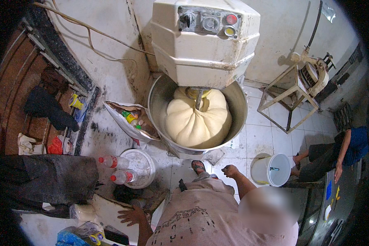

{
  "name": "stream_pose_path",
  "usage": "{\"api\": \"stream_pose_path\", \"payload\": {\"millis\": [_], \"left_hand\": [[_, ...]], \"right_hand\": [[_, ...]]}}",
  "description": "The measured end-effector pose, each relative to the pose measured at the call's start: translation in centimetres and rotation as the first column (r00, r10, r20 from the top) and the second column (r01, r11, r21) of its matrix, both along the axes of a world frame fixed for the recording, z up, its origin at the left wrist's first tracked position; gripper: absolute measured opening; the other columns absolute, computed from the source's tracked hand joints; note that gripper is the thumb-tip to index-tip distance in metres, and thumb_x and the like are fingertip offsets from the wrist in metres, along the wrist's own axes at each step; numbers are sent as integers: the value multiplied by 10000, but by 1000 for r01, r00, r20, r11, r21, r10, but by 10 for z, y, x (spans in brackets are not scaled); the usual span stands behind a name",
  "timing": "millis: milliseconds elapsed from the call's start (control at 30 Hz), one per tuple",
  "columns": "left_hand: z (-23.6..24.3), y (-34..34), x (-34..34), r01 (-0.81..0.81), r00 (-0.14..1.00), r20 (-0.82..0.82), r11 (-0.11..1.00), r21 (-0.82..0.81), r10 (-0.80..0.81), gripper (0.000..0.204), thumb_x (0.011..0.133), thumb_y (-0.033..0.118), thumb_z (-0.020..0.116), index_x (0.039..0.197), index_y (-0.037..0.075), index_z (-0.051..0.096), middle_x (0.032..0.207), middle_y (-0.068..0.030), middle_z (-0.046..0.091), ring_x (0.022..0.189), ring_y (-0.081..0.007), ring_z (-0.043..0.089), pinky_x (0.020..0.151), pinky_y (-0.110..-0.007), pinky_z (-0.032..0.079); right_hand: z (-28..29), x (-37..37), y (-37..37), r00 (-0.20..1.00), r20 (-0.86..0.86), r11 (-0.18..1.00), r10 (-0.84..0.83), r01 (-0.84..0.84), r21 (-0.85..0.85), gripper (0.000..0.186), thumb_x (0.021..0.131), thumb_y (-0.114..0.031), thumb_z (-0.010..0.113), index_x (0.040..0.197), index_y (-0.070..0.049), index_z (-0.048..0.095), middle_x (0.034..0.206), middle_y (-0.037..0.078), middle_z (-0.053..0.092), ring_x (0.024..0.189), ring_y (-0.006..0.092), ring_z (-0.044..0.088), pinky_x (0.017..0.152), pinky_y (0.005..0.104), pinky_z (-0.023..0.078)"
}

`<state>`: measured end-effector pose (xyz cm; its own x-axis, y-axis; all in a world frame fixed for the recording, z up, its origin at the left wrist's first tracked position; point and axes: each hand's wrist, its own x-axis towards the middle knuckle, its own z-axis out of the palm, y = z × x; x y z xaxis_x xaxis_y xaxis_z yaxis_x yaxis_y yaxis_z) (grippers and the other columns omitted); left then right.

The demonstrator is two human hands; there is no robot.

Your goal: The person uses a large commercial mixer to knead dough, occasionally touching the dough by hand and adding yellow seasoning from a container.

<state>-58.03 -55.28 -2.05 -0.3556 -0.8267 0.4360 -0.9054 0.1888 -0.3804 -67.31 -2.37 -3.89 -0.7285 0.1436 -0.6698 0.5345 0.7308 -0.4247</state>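
My left hand (131, 215) is open, its fingers spread on a pale board-like surface (119, 223) at the lower left. Held out over the tiled floor, my right hand (231, 171) has its fingers curled in, with nothing visible in it. Ahead of me stands a large cream dough mixer (205, 45). Its steel bowl (238, 110) holds a big, smooth mass of pale dough (197, 123), gathered in folds around the metal mixing bar (199, 99). Neither hand touches the mixer, the bowl or the dough. My sandalled foot (198, 166) is close to the bowl's base.
An open sack (129, 127) of wrappers and bottles leans left of the bowl. Two red-capped bottles (121, 176) lie by a white round tub (137, 158). Right are a white bucket (270, 170), a metal frame stand (289, 100) and another person's arm (343, 151) at a dark table.
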Motion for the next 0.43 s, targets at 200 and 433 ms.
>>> {"api": "stream_pose_path", "payload": {"millis": [200,433], "left_hand": [[31,19,-14,-98,988,141,966,238,66,965,718,650,486,1387,73,97,1401,-221,159,1215,-445,290,847,-607,345],[6,3,-1,-23,999,33,999,42,21,966,717,663,468,1387,75,96,1404,-213,161,1216,-441,292,856,-604,335]], "right_hand": [[-2,5,6,1000,10,1000,-15,15,14,357,789,-333,530,862,1,632,726,105,647,576,180,611,571,312,502],[-2,3,1,1000,17,1000,-10,10,16,352,789,-329,536,886,-6,635,736,98,650,586,174,616,572,307,504]]}}
